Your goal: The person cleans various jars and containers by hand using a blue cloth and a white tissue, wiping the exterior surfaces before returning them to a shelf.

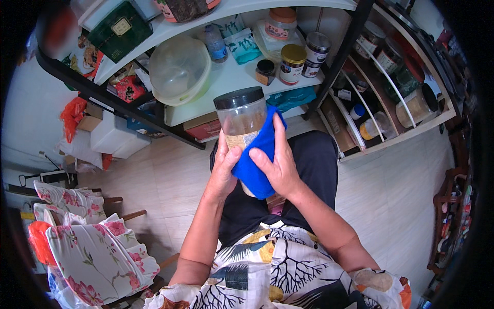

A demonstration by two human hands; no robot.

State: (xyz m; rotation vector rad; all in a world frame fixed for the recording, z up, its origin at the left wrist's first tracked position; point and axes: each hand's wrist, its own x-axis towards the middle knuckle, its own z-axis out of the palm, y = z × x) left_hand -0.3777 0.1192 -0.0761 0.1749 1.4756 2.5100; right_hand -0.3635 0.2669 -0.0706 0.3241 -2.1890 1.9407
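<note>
Above my lap, a clear plastic jar (244, 119) with a black screw lid (238, 98) is held slightly tilted between both hands. A beige paper label with writing and a printed code shows on its side; the contents are hard to make out. My left hand (225, 166) grips the jar's left side, its thumb across the front. A blue cloth (256, 168) is wrapped over the jar's right side. My right hand (278, 166) presses this cloth on the jar, fingers along the far side and thumb in front.
Ahead stands a white shelf (185, 116) bearing a lidded plastic basin (179, 69), a water bottle (216, 44), a gold-lidded jar (292, 63) and a small dark jar (265, 72). At right is a rack (389, 141) with several jars. A flower-patterned chair cover (96, 258) is at left.
</note>
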